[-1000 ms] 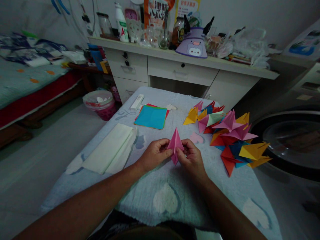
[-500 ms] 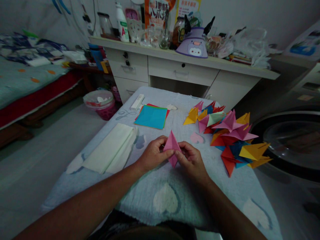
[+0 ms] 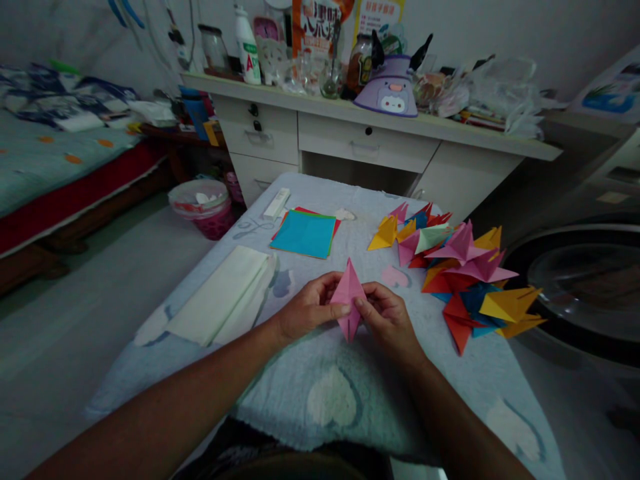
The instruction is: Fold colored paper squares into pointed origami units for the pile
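Note:
A pink folded origami paper [image 3: 349,293], shaped like a tall diamond with a crease down its middle, is held upright over the near half of the table. My left hand [image 3: 316,301] grips its left edge, thumb lying across the front. On the other edge my right hand [image 3: 386,313] pinches it, thumb on the front and fingers behind. A stack of square coloured paper [image 3: 303,233], blue on top, lies beyond my left hand. Several folded paper cranes [image 3: 463,257] in pink, yellow, red and blue are heaped to the right.
On the cloth-covered table [image 3: 330,400], a folded pale sheet [image 3: 220,297] lies at left and a small white box [image 3: 277,204] near the back left. A white desk [image 3: 260,127] with jars and bags stands behind. A pink bin [image 3: 213,220] and a washing machine [image 3: 575,267] flank the table.
The pink paper's lower point now reaches further down, and its front shows wider between my thumbs. Both hands still hold it, nearly in the same place.

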### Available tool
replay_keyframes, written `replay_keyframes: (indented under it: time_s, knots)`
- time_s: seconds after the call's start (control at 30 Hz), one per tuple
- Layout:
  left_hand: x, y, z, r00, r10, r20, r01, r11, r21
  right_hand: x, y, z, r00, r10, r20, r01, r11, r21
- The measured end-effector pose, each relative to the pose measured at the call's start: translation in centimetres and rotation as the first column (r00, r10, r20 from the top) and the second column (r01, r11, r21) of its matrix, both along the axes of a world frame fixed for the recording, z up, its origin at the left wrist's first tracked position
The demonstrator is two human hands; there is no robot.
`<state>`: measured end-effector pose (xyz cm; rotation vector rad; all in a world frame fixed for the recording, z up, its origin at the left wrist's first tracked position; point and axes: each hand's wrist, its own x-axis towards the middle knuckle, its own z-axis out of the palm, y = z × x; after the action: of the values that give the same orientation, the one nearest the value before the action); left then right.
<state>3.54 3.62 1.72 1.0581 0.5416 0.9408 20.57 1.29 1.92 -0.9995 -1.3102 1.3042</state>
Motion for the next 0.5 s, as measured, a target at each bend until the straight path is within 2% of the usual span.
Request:
replay_keyframes:
  time_s: [0.17, 0.3, 0.5]
  knots:
    - [-0.10, 0.22, -0.52, 0.993, 0.065, -0.101, -0.065, 0.998, 0.003, 0.05, 0.11, -0.15, 1.000, -0.026, 0.006, 0.027, 0.999, -0.034]
    - [-0.19, 0.35, -0.87, 0.970, 0.110, -0.216, -0.095, 0.992, 0.077, -0.02, 0.11, -0.47, 1.000, 0.003, 0.010, -0.003, 0.999, -0.032]
    - [0.09, -0.21, -0.62, 0.926, 0.088, -0.368, -0.011, 0.978, 0.207, -0.09, 0.06, -0.44, 0.999, 0.034, 0.031, -0.034, 0.999, 0.015]
